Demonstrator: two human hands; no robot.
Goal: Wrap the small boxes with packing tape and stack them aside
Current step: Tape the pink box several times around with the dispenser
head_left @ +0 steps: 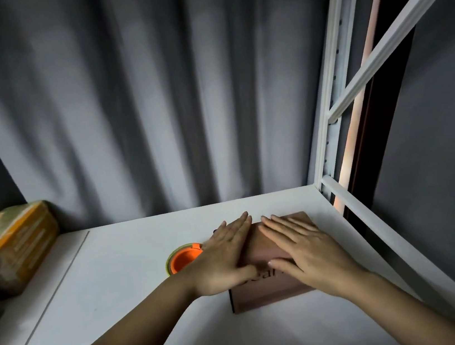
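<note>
Both flat hands, the left hand (226, 255) and right hand (304, 252), are pressing the brown box (269, 289) down on the desk (120, 289), fingers straight, probably to smooth it for taping.

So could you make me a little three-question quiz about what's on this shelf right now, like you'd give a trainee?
1. True or false: both the left hand and the right hand lie flat on the brown box.
2. The tape roll with the orange core lies: A) on top of the box, B) on the white shelf beside the left hand, C) on the wrapped boxes.
3. Fill in: the wrapped boxes sit at the far ____ of the view.

Key: 1 true; 2 B; 3 left.
</note>
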